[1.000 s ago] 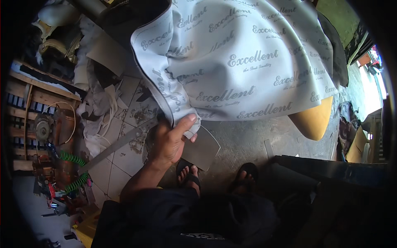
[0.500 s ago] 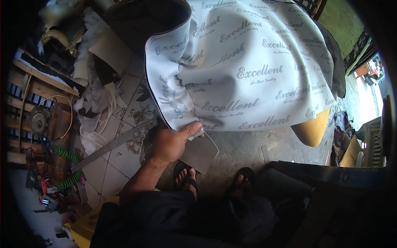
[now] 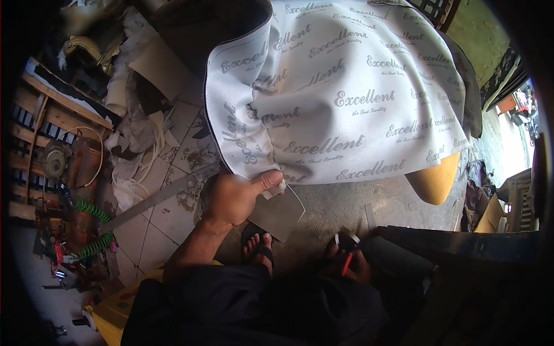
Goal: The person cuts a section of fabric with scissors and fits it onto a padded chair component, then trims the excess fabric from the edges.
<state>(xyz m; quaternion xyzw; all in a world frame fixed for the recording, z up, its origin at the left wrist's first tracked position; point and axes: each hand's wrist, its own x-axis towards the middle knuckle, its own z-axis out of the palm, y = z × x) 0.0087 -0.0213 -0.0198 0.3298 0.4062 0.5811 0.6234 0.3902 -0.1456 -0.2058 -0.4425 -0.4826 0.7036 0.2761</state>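
A large sheet of upholstery leatherette [image 3: 358, 138], its white printed backing facing up, drapes over a form that is mostly hidden. At the lower left edge of the sheet, my left hand [image 3: 234, 199] grips a gathered fold with the thumb on top. A dark edge and a stitched line run along its raised left flap. Low on the right, over my foot, is my right hand [image 3: 359, 270], dim and partly blurred. It is closed on a red-handled tool [image 3: 347, 263] with pale, shiny ends; its exact kind is unclear. A yellow rounded piece [image 3: 435, 180] shows beneath the sheet.
To the left, a wooden slatted frame [image 3: 34, 138] stands near a rusty orange machine [image 3: 86, 167] and a coiled green air hose [image 3: 95, 248]. Scraps and white padding [image 3: 130, 155] lie on the tiles beside a long flat strip [image 3: 156, 202]. A dark bench edge [image 3: 461, 237] is at right.
My right hand has come into view at the lower right with the red-handled tool. My left hand keeps its grip on the leatherette, which has barely shifted.
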